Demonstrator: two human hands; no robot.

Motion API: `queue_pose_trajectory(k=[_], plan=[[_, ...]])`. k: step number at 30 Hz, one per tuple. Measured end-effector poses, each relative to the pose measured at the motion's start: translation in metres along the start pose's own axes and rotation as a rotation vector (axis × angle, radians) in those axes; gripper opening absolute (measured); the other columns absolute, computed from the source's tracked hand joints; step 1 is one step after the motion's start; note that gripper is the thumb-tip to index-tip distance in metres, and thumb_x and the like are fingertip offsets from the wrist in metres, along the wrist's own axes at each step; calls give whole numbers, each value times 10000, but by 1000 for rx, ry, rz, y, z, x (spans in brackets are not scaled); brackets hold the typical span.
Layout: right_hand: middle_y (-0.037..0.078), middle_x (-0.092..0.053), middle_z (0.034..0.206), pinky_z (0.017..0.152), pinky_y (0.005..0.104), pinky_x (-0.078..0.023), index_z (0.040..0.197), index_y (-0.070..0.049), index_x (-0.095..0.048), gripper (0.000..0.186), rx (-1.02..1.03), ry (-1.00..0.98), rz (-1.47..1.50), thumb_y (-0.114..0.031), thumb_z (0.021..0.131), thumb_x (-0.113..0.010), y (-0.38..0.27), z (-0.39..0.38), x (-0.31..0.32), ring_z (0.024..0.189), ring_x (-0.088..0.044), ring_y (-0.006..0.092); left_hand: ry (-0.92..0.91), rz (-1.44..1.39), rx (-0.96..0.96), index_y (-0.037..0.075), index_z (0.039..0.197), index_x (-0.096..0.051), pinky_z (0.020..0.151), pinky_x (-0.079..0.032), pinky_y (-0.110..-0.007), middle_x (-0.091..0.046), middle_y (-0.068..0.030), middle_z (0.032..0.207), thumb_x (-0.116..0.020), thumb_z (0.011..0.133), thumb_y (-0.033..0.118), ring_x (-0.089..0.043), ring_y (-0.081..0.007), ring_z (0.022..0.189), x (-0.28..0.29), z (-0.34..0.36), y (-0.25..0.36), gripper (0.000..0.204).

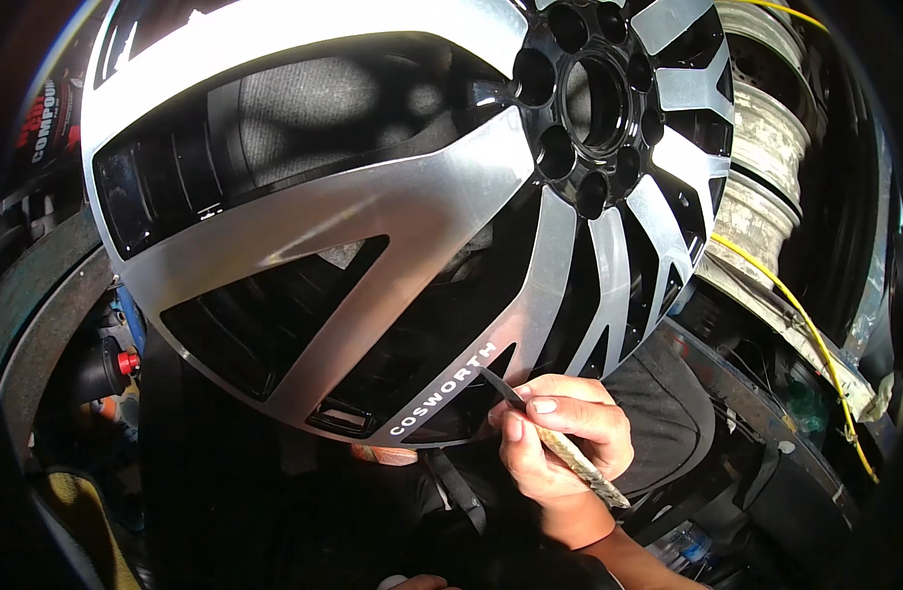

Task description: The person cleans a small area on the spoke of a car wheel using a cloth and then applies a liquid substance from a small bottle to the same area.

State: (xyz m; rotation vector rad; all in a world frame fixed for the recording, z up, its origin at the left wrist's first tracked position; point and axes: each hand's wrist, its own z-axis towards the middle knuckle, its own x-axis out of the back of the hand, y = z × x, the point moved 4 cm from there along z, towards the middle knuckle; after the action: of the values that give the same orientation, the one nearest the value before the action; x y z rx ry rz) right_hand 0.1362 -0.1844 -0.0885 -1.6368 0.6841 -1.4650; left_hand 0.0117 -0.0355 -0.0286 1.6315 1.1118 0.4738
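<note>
A large alloy car wheel (412,202), with machined silver spokes and gloss-black recesses, lies tilted across my lap. White raised-looking lettering runs along one spoke near its outer rim. My right hand (569,433) is closed in a pen-like pinch around a small knife (581,466). The knife has a dark pointed blade and a pale, worn, wrapped-looking handle. Its tip is at the upper end of the lettering, touching or just above the spoke. At the bottom edge, a sliver of skin looks like my left hand (417,583); its fingers are mostly cut off from view.
Several dusty bare wheels (766,147) are stacked at the right, with a yellow cable (766,270) hanging past them. A metal frame bar (756,413) runs below. On the left are a curved metal rim (63,285), a black tool with a red button (127,363) and a yellowish cloth (83,511).
</note>
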Motion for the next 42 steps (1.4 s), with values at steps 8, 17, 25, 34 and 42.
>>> queue_pose_trajectory(k=[8,17,25,34,42], plan=[[205,-626,925,626,303,-585,993,29,-548,256,-86,163,373,110,782,-668,6,-5,12,720,-688,220,-137,-396,113,49,824,-643,664,-496,-399,-571,-97,696,-674,838,151,-573,-213,643,14,10,14,108],[205,-603,945,626,311,-572,1017,27,-532,249,-51,220,588,123,808,-628,-11,-16,27,696,-657,199,-352,-1047,-7,25,842,-600,670,-473,-383,-558,-108,722,-612,918,173,-552,-201,666,-22,21,25,167],[148,-656,805,588,288,-559,1046,58,-531,248,-127,314,648,46,839,-669,-21,-15,27,630,-644,162,-481,-1532,-124,-27,877,-540,730,-432,-324,-558,-102,813,-443,1012,175,-538,-193,771,-26,24,50,262],[203,-582,940,528,296,-504,1086,8,-503,251,-39,293,581,-40,878,-634,-30,-32,20,616,-584,195,-572,-1562,-670,-71,914,-538,688,-431,-384,-565,-195,843,-427,1010,124,-552,-314,755,-42,12,50,244],[173,-621,878,556,274,-533,1016,47,-545,227,-79,262,461,59,819,-657,-33,-28,13,596,-616,172,-486,-1417,-807,-52,870,-530,634,-412,-401,-520,-185,793,-418,1010,177,-498,-355,696,-31,15,52,291]])
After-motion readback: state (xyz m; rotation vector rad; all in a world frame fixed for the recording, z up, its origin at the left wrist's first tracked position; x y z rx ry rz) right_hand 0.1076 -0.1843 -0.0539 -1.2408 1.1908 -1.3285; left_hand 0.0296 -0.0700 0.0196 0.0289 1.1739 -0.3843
